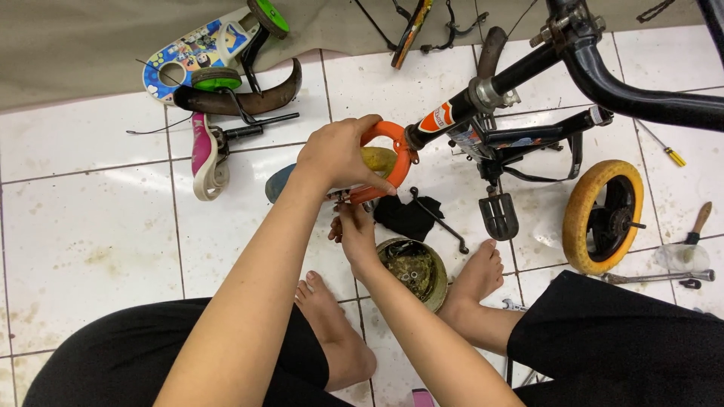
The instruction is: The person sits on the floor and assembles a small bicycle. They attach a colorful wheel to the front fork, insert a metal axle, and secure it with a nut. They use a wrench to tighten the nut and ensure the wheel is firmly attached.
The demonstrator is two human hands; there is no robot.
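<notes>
On stained white tile floor (90,226): left hand (335,154) clamps orange chain guard (396,151); right hand (353,230) grip unclear.

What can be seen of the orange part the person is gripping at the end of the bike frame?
The orange part is a curved, loop-shaped piece that looks like painted metal, sitting at the end of the black bike frame beside an orange-and-white band. The left hand wraps over its top and left side, hiding much of it. The right hand reaches up to its lower edge, where small fittings show indistinctly. It is held above the white tiled floor.
</notes>
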